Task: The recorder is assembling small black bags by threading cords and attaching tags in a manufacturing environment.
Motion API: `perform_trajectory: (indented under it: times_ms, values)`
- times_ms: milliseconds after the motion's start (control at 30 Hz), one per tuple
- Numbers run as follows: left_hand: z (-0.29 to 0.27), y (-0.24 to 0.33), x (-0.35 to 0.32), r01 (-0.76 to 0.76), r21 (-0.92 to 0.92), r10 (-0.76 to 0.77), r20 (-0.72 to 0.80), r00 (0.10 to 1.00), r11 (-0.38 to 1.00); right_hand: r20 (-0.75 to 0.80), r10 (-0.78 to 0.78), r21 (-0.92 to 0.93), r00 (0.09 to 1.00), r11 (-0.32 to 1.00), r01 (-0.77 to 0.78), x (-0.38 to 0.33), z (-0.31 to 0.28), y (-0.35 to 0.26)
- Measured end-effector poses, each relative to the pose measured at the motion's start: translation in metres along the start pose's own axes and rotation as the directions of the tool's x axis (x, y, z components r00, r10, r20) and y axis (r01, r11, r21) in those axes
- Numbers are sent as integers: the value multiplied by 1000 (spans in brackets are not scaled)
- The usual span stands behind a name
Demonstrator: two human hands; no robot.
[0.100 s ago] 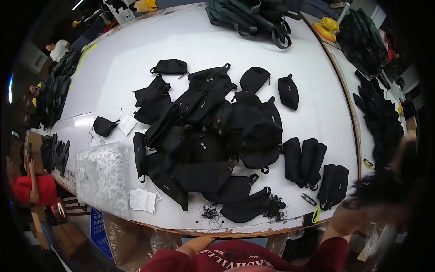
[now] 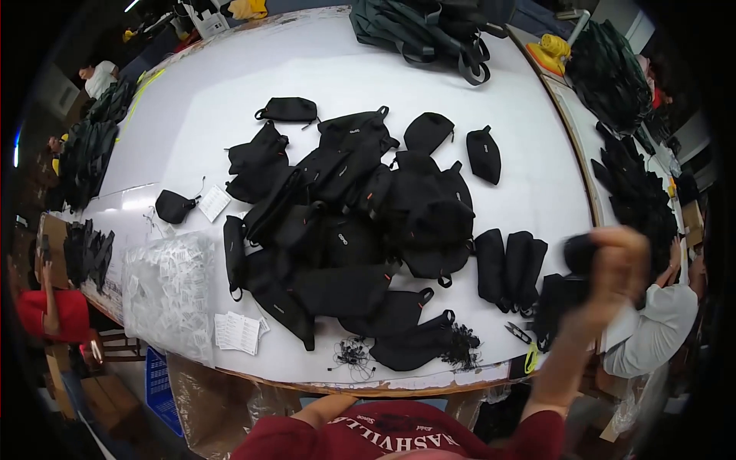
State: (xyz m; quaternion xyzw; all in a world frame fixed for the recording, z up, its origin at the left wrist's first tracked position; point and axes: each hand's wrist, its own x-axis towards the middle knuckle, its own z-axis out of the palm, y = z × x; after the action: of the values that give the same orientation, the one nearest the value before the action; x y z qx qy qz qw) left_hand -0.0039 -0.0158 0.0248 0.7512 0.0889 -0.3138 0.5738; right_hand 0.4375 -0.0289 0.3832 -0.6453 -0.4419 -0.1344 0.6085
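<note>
Large white table (image 2: 322, 73) filled most of the view, worn brown edge along the near side, dim workshop around it. A heap of black pouches (image 2: 349, 222) sat in the middle, overlapping each other. Single black pouches lay apart from the heap: one at the far side (image 2: 287, 110), one oval one to the right (image 2: 484, 153), a small one to the left (image 2: 173, 206) with a white paper tag (image 2: 214, 202) just beside it. Three narrow black pouches (image 2: 510, 268) stood side by side right of the heap. Clear plastic bag of white tags (image 2: 169, 295) lay at the left near edge, a sheet of white labels (image 2: 239, 332) next to it. Loose black cords (image 2: 353, 356) near the front edge, small scissors (image 2: 518, 333) further right. Dark green bags (image 2: 422, 31) piled at the far end, more dark bags on the neighbouring table (image 2: 613, 73) to the right, a yellow object (image 2: 552, 52) between.

Right hand (image 2: 617, 264) was raised over the table's right near corner, blurred, closed around a black pouch (image 2: 576, 253) at its left side. Left hand was out of view; only a bare forearm (image 2: 326, 410) showed at the bottom edge. Person in white (image 2: 652, 330) sat at the right, person in red (image 2: 57, 310) at the left.
</note>
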Motion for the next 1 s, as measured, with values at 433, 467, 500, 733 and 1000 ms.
perform_trajectory:
  times_ms: [433, 467, 500, 733, 1000]
  values:
    - [-15, 26, 70, 231, 312, -121, -334, 935, 922, 582, 760, 585, 288, -147, -797, -299, 2, 17]
    - [-24, 26, 87, 245, 344, -122, -343, 931, 906, 530, 790, 597, 308, -90, -797, -300, -2, 10]
    - [-32, 24, 100, 258, 376, -121, -350, 929, 890, 474, 818, 603, 326, -31, -797, -299, -6, 6]
    - [-5, -31, 124, 194, 432, -56, -313, 948, 881, 464, 606, 610, 646, 310, -730, -297, -17, -9]
    - [2, 123, -25, 11, 365, 61, -183, 981, 931, 341, 426, 429, 838, 722, -542, -312, -27, -50]
